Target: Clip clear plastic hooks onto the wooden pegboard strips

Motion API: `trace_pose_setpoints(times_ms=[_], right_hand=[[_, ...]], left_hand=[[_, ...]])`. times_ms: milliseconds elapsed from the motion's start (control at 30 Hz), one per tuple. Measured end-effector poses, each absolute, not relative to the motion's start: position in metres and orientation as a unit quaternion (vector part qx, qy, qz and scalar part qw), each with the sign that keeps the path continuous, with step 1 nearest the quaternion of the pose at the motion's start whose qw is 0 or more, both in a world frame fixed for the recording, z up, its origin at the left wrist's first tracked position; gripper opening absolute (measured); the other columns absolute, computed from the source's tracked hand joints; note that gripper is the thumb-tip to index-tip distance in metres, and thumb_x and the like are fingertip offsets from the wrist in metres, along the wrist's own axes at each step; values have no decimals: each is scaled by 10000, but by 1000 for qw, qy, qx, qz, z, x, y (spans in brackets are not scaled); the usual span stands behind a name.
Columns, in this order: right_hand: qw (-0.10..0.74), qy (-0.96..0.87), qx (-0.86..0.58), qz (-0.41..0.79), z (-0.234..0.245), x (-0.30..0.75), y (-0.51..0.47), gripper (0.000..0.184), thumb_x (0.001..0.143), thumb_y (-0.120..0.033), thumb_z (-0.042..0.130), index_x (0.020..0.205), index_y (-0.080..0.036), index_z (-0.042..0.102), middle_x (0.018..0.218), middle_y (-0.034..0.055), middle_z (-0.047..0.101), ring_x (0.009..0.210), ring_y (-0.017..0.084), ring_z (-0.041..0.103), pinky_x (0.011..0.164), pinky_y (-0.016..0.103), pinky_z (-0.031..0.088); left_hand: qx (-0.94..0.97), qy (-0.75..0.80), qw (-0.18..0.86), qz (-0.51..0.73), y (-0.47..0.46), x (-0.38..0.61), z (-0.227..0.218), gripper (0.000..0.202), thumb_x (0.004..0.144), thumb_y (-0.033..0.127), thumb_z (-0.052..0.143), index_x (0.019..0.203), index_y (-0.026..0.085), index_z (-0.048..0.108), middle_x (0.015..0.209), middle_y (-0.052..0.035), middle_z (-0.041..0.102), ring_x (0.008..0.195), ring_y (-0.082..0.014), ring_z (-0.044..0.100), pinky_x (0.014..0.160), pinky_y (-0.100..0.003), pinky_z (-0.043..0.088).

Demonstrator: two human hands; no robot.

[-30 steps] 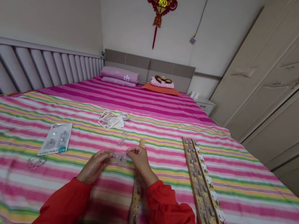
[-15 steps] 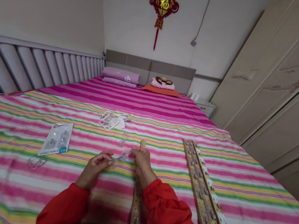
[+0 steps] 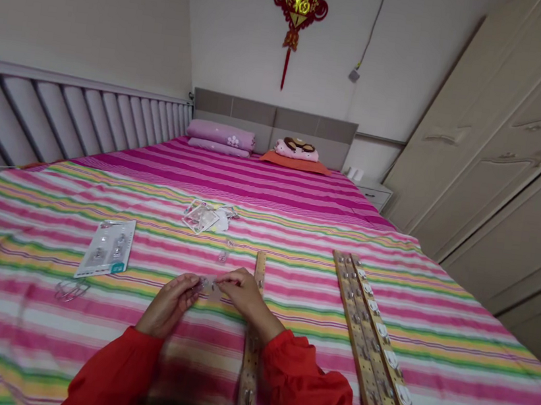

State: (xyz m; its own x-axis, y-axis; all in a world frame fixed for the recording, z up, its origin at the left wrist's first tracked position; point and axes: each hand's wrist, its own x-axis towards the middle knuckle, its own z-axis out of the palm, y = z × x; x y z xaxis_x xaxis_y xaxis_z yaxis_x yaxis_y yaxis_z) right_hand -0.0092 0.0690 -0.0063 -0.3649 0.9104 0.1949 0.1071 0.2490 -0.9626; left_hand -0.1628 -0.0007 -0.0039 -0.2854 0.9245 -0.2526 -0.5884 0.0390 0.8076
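In the head view, pinches a clear piece (image 3: 213, 291) between the fingers of the left hand (image 3: 172, 301) and those of the right hand (image 3: 244, 294), both closed on it at opposite ends. Holds it over the striped sheet (image 3: 158, 221), just left of a long wood strip (image 3: 250, 359). Crosses that strip with the right wrist; cannot tell about any contact there. Shows a metal hook (image 3: 248, 400) on the strip near the lower edge. Wears red sleeves (image 3: 116, 368) on both arms. Has two clear bits (image 3: 222, 257) lying beyond the hands, near each other, and past them a loose heap of wrappers (image 3: 201, 218). Has a white card (image 3: 105, 250) well to the left, with wire loops (image 3: 72, 290) just below. Has more strips (image 3: 357, 333) well to the right, side by side, bearing hooks and, on the outermost, a row of white discs (image 3: 391, 359). Shows pillows (image 3: 222, 135) before the headboard (image 3: 257, 112) farther back.
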Motion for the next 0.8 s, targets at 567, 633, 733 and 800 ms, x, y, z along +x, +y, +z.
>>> trace_pose_setpoints(times_ms=[567,633,733,800], right_hand=[[412,-684,-378,469,-24,-15,74,74,607,-171,736,576,-237,725,930,27,683,886,197,620,777,303,495],[429,-667,-386,472,-23,-15,74,58,613,-200,724,565,-233,721,889,27,689,823,190,629,705,284,504],[456,-651,-396,460,-20,-15,76,68,633,-218,694,571,-224,721,729,20,698,722,189,634,654,280,502],[455,-649,-405,456,-17,-17,79,88,649,-208,670,581,-222,722,620,6,692,670,194,638,648,291,501]], left_hand=[[211,427,583,659,-3,-160,-7,168,644,136,750,692,149,589,673,8,647,622,-106,632,579,-197,512],[207,419,584,664,-3,-160,-5,153,655,123,738,695,152,594,658,16,642,611,-102,630,581,-199,519],[202,415,589,663,-4,-160,-1,116,689,102,706,703,152,602,752,-18,690,688,-125,661,633,-224,545],[195,415,591,663,-4,-159,2,92,717,84,675,706,148,610,839,-46,713,741,-136,674,662,-232,554]])
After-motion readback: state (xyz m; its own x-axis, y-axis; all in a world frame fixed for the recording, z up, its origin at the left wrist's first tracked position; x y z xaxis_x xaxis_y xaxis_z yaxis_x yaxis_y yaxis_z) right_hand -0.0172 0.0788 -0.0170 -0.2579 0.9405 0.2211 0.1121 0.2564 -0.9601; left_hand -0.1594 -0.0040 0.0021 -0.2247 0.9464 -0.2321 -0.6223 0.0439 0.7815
